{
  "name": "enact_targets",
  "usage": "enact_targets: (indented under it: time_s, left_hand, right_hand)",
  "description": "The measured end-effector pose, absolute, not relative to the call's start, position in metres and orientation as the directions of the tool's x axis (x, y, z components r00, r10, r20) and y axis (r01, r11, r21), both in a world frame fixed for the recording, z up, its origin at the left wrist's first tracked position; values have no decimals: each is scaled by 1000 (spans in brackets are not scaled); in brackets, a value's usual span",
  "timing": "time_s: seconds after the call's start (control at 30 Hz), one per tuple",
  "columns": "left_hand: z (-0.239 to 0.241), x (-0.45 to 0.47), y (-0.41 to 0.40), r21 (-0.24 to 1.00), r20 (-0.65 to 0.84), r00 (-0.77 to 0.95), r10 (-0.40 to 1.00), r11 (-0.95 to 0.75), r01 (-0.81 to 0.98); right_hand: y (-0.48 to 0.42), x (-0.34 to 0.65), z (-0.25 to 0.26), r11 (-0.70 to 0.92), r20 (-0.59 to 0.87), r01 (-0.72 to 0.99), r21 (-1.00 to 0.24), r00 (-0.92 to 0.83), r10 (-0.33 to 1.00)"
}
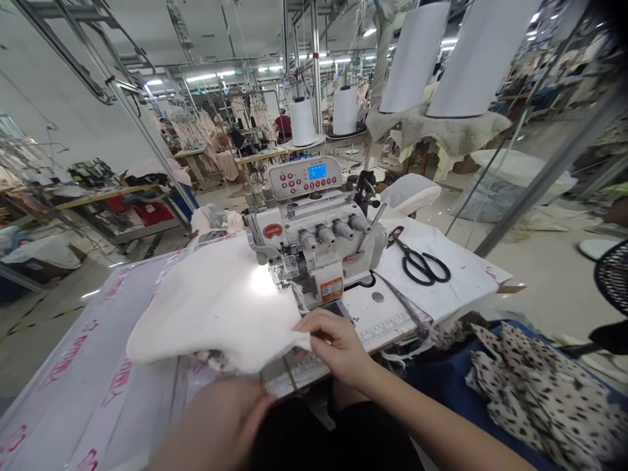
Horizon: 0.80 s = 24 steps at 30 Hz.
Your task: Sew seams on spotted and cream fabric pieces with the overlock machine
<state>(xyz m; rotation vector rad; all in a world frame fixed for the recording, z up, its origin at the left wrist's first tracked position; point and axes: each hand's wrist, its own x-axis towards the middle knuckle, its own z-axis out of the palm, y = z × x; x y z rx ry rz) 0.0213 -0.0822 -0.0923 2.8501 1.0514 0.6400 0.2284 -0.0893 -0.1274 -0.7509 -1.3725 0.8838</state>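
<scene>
Right grip (pixel 338 343) is pinching the white fabric (pixel 210 307) by its edge, beside the sewing machine (pixel 316 245); left grip (pixel 220 415) is blurring, its hold impossible to tell. Fabric is lying across the desk (pixel 142 392); uneven tugging could be skewing it.

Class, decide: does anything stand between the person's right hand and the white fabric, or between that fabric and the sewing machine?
Nothing visible does: the right hand holds the edge of the white fabric, which reaches the sewing machine.
</scene>
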Motion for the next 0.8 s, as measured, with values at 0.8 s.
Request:
enact_targets:
  time_s: [0.8]
  left_hand:
    - [-89, 53, -67, 402, 547, 628, 553, -832, 382]
  right_hand:
    - [-101, 231, -131, 739, 832, 498, -454, -61, 552]
